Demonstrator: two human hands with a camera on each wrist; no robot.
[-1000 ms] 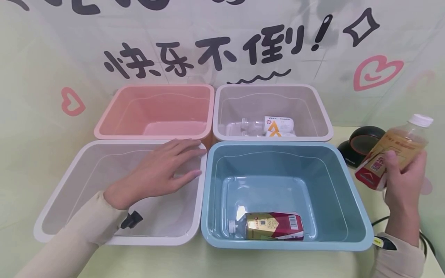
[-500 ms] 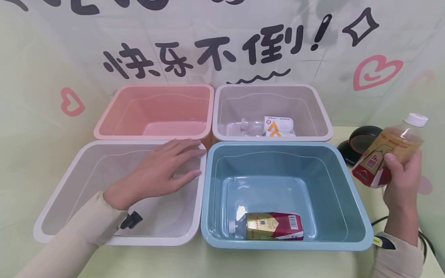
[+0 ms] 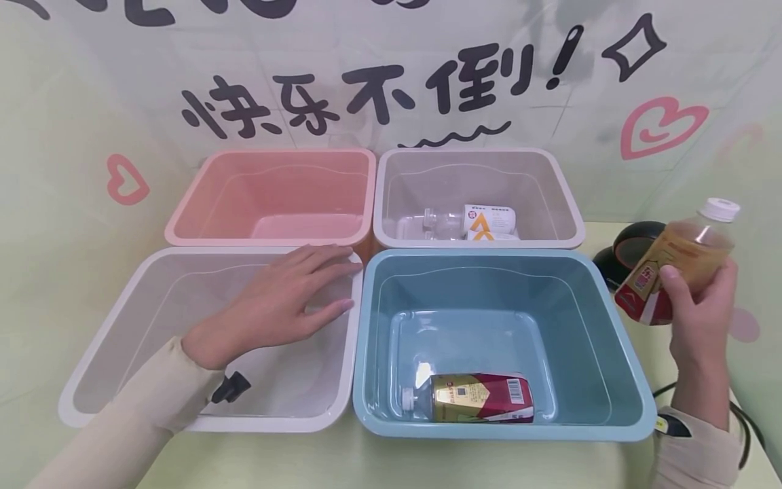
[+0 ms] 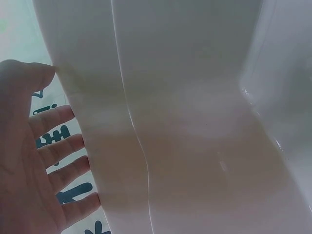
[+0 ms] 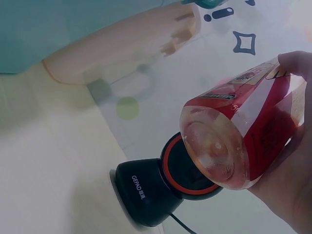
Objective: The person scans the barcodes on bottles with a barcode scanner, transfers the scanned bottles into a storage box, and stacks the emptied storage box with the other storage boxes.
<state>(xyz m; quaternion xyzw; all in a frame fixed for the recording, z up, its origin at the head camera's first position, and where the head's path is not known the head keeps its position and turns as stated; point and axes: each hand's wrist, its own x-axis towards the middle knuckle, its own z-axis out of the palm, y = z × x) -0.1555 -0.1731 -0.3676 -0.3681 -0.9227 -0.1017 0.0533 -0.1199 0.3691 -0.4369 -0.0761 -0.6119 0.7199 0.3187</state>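
Observation:
My right hand grips a plastic drink bottle with a gold and red label and a white cap. The bottle is tilted, its cap toward the upper right, to the right of the blue bin. In the right wrist view the bottle's clear base faces the camera, above a black scanner-like device. My left hand rests on the rim of the front left white bin, fingers fairly straight. A similar bottle lies on its side inside the blue bin.
Behind stand a pink bin and a greyish bin holding clear bottles with white and orange labels. The bins stand close together on a pale table. Dark cables run along the right edge.
My right hand has shifted slightly left with the bottle, and the bottle has turned a little in the view. The left hand stays where it was.

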